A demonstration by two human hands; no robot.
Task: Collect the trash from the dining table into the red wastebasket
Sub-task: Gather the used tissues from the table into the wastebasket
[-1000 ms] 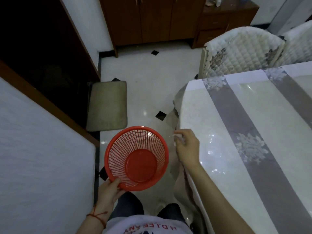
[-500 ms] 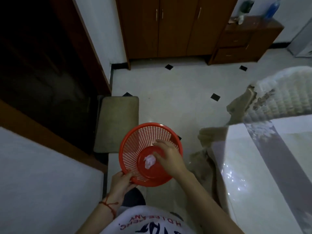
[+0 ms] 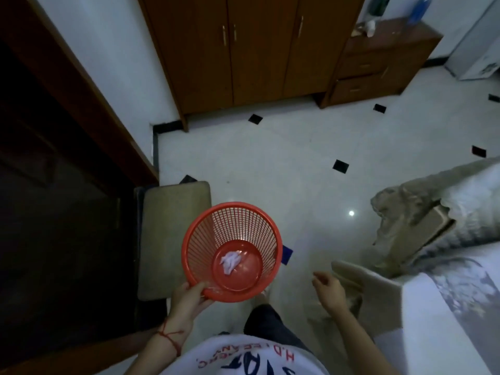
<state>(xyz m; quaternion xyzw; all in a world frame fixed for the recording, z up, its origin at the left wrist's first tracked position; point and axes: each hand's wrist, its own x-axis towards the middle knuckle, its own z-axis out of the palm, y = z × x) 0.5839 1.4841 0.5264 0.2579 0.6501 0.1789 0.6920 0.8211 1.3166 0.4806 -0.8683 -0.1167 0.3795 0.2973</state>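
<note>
I hold the red basket (image 3: 232,251) by its near rim with my left hand (image 3: 188,299), thumb hooked over the edge and fingers clamped under it. The basket hangs above the pale floor (image 3: 284,169), just right of a tan mat (image 3: 167,234). One crumpled white tissue (image 3: 230,261) lies on the basket's solid bottom, a little left of centre. My right hand (image 3: 328,289) is out to the right of the basket, apart from it, fingers loosely curled and holding nothing. Beyond that hand the table (image 3: 443,326) shows at the right edge, its cloth draped over the corner. A padded chair (image 3: 443,209) stands behind it. A wooden cabinet (image 3: 259,47) lines the far wall.
</note>
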